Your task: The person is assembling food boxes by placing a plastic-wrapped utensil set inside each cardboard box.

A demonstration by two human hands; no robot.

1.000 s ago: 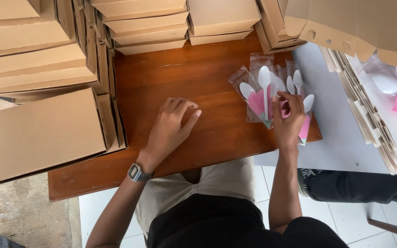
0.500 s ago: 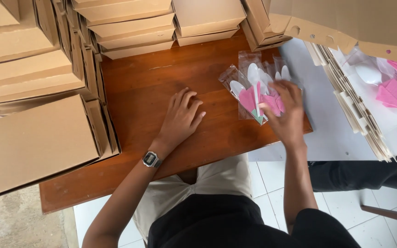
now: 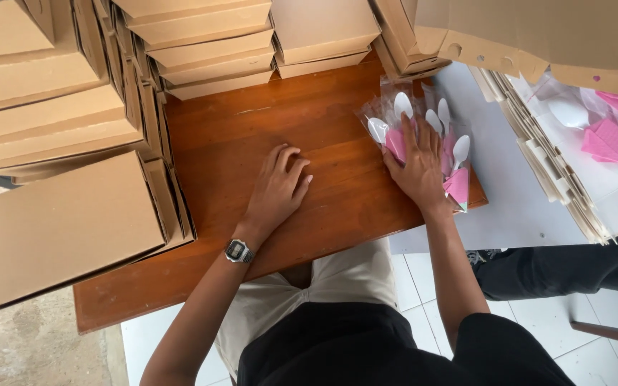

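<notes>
The right hand [image 3: 418,170], which half a second ago gripped the clear spoon-and-napkin packets [image 3: 423,136], now presses flat and open on them at the desk's [image 3: 323,129] right edge, centre-right of frame. The left hand [image 3: 279,189] stays empty, loosely curled on bare wood, so the pile seems settled.

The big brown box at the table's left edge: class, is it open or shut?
Shut. The box lies flat with its lid face unbroken and no gap showing; the left hand rests apart from it on the table.
</notes>
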